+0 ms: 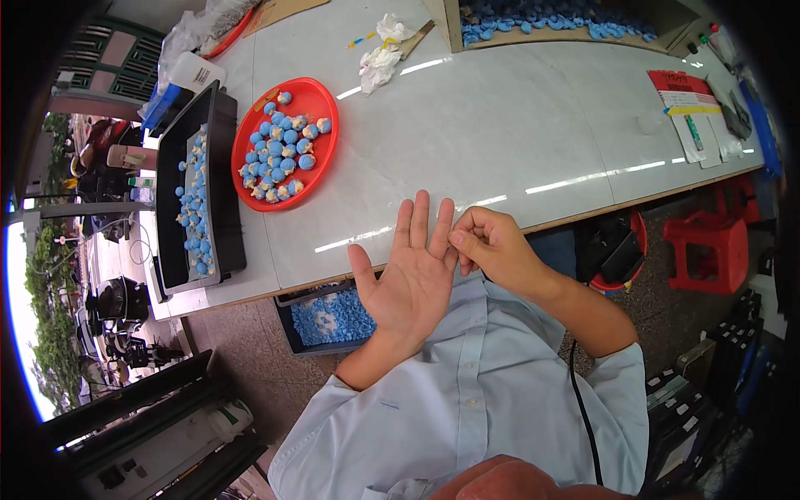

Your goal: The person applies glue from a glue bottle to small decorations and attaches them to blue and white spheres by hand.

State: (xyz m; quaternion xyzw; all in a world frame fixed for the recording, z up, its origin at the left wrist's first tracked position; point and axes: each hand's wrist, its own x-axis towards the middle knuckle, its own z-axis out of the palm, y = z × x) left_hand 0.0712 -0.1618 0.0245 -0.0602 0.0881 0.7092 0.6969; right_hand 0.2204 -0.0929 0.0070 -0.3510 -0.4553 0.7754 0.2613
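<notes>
My left hand (pixel 410 287) is turned palm up near the front edge of the table, fingers stretched out and thumb spread to the left; nothing lies in it. With thumb and forefinger, my right hand (pixel 493 246) pinches the little finger of my left hand. To the left, a red round tray (pixel 327 100) carries several small blue balls (pixel 275 148) with cream-coloured tufts. Farther left stands a black crate (pixel 229 179) with more blue-and-cream pieces (pixel 198 218). Below the table edge, close to my left wrist, a dark bin (pixel 292 337) contains small blue pieces (pixel 333 318).
Crumpled white tissues (pixel 382 67) lie at the back of the grey table (pixel 500 125). A cardboard box (pixel 567 40) with blue curved pieces is behind. Papers with a red sheet (pixel 679 83) rest far right. A red stool (pixel 707 250) stands on the floor at right.
</notes>
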